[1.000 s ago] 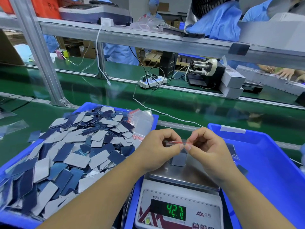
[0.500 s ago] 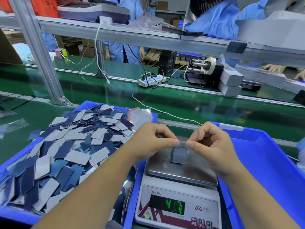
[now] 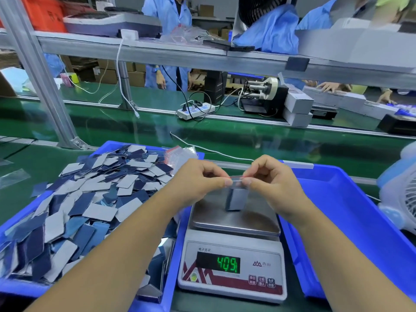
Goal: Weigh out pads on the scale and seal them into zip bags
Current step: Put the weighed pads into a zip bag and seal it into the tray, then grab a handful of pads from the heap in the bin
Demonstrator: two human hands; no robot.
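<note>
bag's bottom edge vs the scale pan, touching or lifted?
Cannot tell. In the head view both hands, left hand and right hand, pinch the zip bag over the scale pan; the blurred lower edge overlaps the pan, showing no gap.

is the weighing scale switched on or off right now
On. The white digital scale shows lit green digits on its dark display, beneath the small clear zip bag pinched by the left hand and right hand.

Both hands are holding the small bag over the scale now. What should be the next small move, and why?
Probably slide the pinching fingertips along the red zip strip to finish the seal. The left hand and right hand each pinch one end of the zip bag top, the pads are already inside, and the bag hangs above the scale platform. Whether the middle of the strip is closed cannot be told.
</note>
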